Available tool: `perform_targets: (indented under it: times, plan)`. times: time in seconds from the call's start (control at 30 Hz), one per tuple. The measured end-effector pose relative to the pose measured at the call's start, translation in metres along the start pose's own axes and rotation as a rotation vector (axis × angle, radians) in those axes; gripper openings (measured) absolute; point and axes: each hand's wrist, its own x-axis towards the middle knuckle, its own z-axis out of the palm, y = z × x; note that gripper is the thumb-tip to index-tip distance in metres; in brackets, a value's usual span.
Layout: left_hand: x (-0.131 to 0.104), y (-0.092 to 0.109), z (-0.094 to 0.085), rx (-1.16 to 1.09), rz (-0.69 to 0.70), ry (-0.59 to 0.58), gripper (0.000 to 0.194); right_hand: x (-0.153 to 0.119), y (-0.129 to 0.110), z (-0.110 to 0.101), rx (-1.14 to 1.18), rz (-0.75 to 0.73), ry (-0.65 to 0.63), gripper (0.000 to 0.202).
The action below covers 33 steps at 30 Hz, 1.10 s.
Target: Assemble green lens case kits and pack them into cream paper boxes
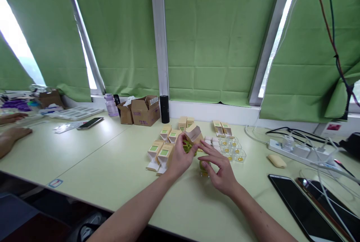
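Note:
Near the middle of the table, my left hand point(181, 156) grips a small open kraft box point(193, 134), its fingers wrapped round the lower left side. My right hand point(219, 167) has its fingers spread, the upper ones near the box's right edge. Beneath its thumb and fingertips stands a small green item point(202, 165) on a clear, yellowish base; whether the fingers hold it is unclear. Several kraft boxes with green labels point(164, 153) stand to the left. Green pieces point(186, 146) show behind my left hand. To the right are white pieces point(215, 141) and clear cups with yellow centres point(240, 156).
Behind are a cardboard box point(144, 112), a black cylinder point(164, 109) and a purple bottle point(111, 105). A power strip point(303, 154), cables, a beige object point(277, 160) and a tablet point(303, 206) lie right. Another person's hands point(14, 135) rest far left.

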Motion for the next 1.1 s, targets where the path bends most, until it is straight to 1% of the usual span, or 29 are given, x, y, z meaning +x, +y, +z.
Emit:
perform_targets:
  times: [0.07,0.13,0.17,0.27,0.3,0.4,0.5,0.63,0.77,0.87,1.0,1.1]
  plan:
    - [0.002,-0.002,0.000,0.000,-0.020,0.015,0.045,0.001,0.002,-0.003,-0.045,0.030,-0.005,0.018]
    - [0.004,-0.006,-0.002,0.001,-0.042,0.026,0.045,0.004,0.002,-0.008,-0.131,0.097,-0.042,0.013]
    - [0.005,-0.009,-0.003,0.001,-0.051,0.029,0.045,0.005,0.001,-0.011,-0.195,0.142,-0.093,0.015]
    - [0.008,-0.019,-0.006,0.003,-0.063,0.031,0.047,0.009,-0.003,-0.018,-0.391,0.254,-0.282,0.038]
    - [0.009,-0.022,-0.007,0.004,-0.061,0.031,0.047,0.009,-0.004,-0.020,-0.436,0.279,-0.340,0.042]
    - [0.010,-0.024,-0.010,0.021,-0.059,0.010,0.045,0.012,-0.006,-0.021,-0.532,0.334,-0.440,0.040]
    - [0.010,-0.018,-0.013,0.079,-0.066,-0.060,0.043,0.013,-0.002,-0.022,-0.621,0.378,-0.445,0.034]
    - [0.010,-0.009,-0.017,0.246,-0.094,-0.195,0.045,0.014,0.006,-0.027,-0.705,0.426,-0.420,0.030]
    - [0.010,-0.003,-0.023,0.420,-0.138,-0.368,0.051,0.015,0.010,-0.031,-0.750,0.456,-0.422,0.026]
    - [0.010,0.001,-0.026,0.496,-0.100,-0.484,0.048,0.015,0.009,-0.031,-0.758,0.463,-0.423,0.026]
    - [0.010,0.002,-0.027,0.510,-0.042,-0.538,0.058,0.016,0.007,-0.031,-0.762,0.462,-0.430,0.027]
    - [0.010,0.001,-0.028,0.415,0.017,-0.513,0.059,0.016,0.006,-0.032,-0.763,0.467,-0.433,0.029]
